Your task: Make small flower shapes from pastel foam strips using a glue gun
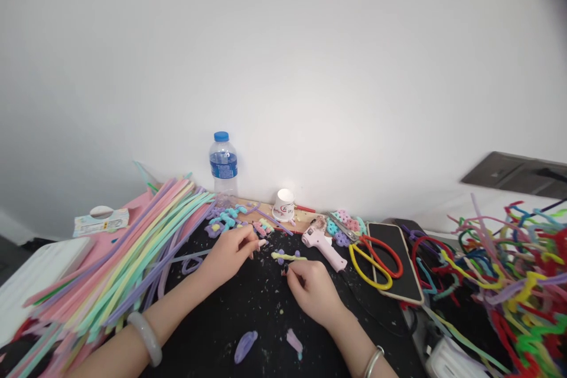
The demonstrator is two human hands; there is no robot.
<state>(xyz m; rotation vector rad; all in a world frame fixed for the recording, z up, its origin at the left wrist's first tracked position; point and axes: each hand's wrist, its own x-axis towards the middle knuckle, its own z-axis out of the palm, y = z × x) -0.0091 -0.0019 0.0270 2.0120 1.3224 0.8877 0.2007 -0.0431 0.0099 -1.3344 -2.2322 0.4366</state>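
Note:
My left hand (233, 251) hovers over the black work surface with thumb and fingers pinched together. Whatever may be between its fingertips is too small to make out. Across from it, my right hand (313, 292) is also closed in a pinch, its fingertips pointing left; what they hold is hidden. Just beyond the right fingertips is a short pale-yellow pipe cleaner piece (290, 257) with purple bits on it; whether the hand touches it is unclear. Nearer me lie a purple pipe cleaner loop (245, 347) and a small pink piece (293, 340).
Long pastel pipe cleaners (150, 260) are heaped at left; a colorful tangle (522, 283) lies right. Along the back stand a water bottle (224, 165) and a paper cup (284, 205). A pink glue gun (325, 247), scissors (372, 260) and a phone (405, 280) are right of center.

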